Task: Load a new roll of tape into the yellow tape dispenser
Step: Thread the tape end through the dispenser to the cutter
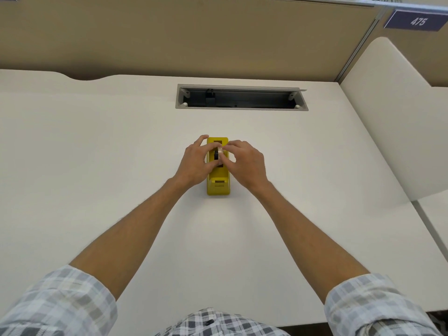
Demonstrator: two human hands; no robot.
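We are pinching the roll of tape [220, 152] between our two hands, right over the middle of the yellow tape dispenser [218, 184]. Our right hand [244, 163] is closing its thumb and forefinger on the pale roll from the right side, the other fingers curling loosely beneath, while our left hand [196, 161] is pressing in from the left with its thumb near the roll and its forefinger stretching up past the dispenser's far corner. Both grips are nearly closed around the roll and its dark hub, though we cannot tell whether the roll is already sitting in the slot or is just above it. The dispenser is lying lengthwise away from us on the white desk [97, 154], its cutter end pointing toward us and showing clear of our hands. Both forearms are reaching out straight and converging on it, wrists bent slightly inward, and our checked sleeves [60, 304] are sitting rolled up near the elbows. Beyond the dispenser, well apart from it, a cable tray [241, 97] is lying open in the desk, in front of the tan partition [194, 37].
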